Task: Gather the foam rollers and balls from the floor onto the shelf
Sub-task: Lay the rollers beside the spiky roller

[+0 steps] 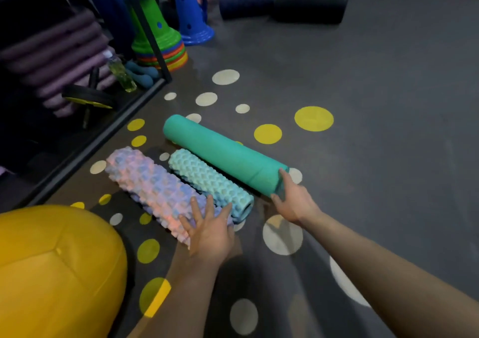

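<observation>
Three foam rollers lie side by side on the dotted floor: a pastel pink-and-blue knobbly roller (153, 182), a pale teal knobbly roller (210, 179) and a long smooth green roller (223, 153). My left hand (210, 231) lies flat with spread fingers on the near end of the pastel roller. My right hand (293, 197) cups the near end of the green roller. A big yellow ball (57, 270) sits at the lower left. The black shelf (101, 135) runs along the left.
On the shelf are purple rolled mats (59, 52), a black-and-yellow wheel (88, 97), a clear bottle (121, 74) and teal dumbbells (143, 74). Stacked green (155, 34) and blue (191, 13) cones stand behind it. Two dark rollers (285, 5) lie far back.
</observation>
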Available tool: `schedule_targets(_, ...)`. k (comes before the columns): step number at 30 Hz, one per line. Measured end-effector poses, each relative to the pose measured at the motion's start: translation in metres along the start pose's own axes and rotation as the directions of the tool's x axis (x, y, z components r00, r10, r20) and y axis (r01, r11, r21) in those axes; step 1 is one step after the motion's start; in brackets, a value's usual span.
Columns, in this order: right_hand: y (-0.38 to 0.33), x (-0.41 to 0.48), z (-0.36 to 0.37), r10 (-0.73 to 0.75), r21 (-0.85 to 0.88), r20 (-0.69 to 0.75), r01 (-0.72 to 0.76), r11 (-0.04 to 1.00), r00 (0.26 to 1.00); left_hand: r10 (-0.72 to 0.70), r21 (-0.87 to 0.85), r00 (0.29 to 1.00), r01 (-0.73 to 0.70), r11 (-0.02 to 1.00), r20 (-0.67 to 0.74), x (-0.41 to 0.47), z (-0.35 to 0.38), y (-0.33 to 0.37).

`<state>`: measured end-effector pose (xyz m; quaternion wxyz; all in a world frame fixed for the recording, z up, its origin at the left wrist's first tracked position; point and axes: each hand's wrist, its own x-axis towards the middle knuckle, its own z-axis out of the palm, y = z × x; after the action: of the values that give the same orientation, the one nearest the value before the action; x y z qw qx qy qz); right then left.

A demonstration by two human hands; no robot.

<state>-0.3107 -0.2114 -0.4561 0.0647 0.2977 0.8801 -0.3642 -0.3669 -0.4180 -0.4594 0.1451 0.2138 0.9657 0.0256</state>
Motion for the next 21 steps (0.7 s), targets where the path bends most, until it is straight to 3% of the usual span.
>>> schedule_targets(2, 0.014, -0.012, -0.008, -0.054, -0.060, -0.007, 0.054, 0.997, 0.998, -0.004, 0.000, 0.998, 0.004, 1.000, -0.060, -0.004, 0.000, 0.016)
schedule_targets(4, 0.037, -0.034, -0.014, 0.004, -0.098, -0.044, -0.008, 0.995, 0.999, 0.059, 0.001, 0.993, -0.060, 0.998, -0.101, -0.009, 0.001, 0.040)
schedule_targets(7, 0.085, -0.081, -0.025, 0.111, -0.151, -0.010, -0.111, 0.982, 0.994, 0.237, -0.071, 0.970, -0.240, 0.968, -0.054, -0.020, 0.012, 0.088)
schedule_targets(10, 0.144, -0.128, -0.051, 0.246, -0.247, -0.067, -0.255, 0.935, 0.967, 0.441, -0.194, 0.897, -0.430, 0.882, 0.018, -0.042, 0.030, 0.147)
schedule_targets(14, 0.208, -0.191, -0.105, 0.558, -0.169, -0.130, -0.573, 0.802, 0.820, 0.669, -0.419, 0.736, -0.576, 0.702, 0.108, -0.083, 0.057, 0.234)
schedule_targets(18, 0.263, -0.270, -0.145, 0.703, -0.094, -0.065, -0.705, 0.702, 0.708, 0.826, -0.574, 0.538, -0.627, 0.527, 0.170, -0.146, 0.081, 0.314)
schedule_targets(21, 0.303, -0.345, -0.171, 0.794, -0.005, -0.140, -0.803, 0.596, 0.591, 0.904, -0.669, 0.345, -0.612, 0.422, 0.254, -0.207, 0.098, 0.361)
